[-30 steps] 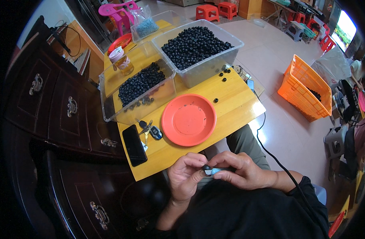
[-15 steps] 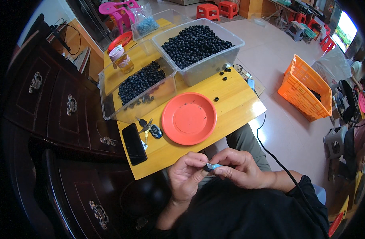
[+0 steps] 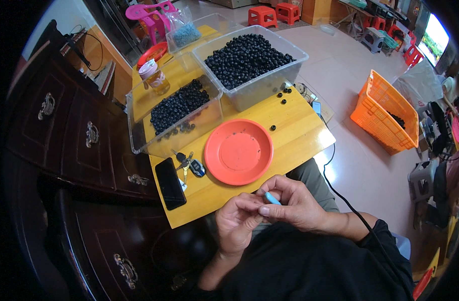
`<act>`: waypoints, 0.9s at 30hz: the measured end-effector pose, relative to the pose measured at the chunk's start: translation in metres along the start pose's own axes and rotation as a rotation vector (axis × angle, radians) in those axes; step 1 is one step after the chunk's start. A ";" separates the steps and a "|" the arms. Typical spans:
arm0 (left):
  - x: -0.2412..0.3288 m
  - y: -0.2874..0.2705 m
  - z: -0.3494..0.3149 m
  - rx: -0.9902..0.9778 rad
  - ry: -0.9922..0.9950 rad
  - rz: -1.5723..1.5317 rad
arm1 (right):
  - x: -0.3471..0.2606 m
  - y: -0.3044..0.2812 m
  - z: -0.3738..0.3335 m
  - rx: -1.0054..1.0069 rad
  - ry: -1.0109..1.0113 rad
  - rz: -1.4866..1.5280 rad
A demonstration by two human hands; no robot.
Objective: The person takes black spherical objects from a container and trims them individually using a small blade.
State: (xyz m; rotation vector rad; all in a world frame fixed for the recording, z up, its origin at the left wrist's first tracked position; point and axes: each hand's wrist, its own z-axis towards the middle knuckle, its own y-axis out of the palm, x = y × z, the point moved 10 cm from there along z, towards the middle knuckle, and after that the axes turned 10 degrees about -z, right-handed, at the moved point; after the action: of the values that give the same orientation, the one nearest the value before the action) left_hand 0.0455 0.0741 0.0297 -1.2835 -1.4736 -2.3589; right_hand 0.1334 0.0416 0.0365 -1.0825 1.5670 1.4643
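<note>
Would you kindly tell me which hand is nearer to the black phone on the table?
Left: the left hand is to the right of the black phone, slightly lower in the picture; the right hand is farther right, beyond the left one.

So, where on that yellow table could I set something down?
The widest bare patch of yellow table lies right of the red plate, past one loose black bead, toward the right corner. A smaller one lies between phone, keys, plate and near edge. Crowded: the back, with clear tubs and a lidded bottle.
</note>
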 end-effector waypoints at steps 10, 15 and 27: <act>-0.006 0.005 0.012 0.042 -0.028 -0.084 | -0.015 -0.013 -0.015 -0.067 -0.103 -0.135; -0.007 0.007 0.018 0.048 -0.013 -0.027 | -0.029 -0.020 -0.022 -0.039 -0.257 -0.498; -0.005 0.006 0.018 0.032 0.023 0.075 | -0.039 -0.018 -0.024 -0.039 -0.353 -0.728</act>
State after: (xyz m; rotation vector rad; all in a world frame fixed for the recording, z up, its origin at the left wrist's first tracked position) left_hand 0.0630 0.0833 0.0338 -1.2772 -1.4248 -2.2858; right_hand 0.1658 0.0218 0.0672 -1.1702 0.7727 1.0945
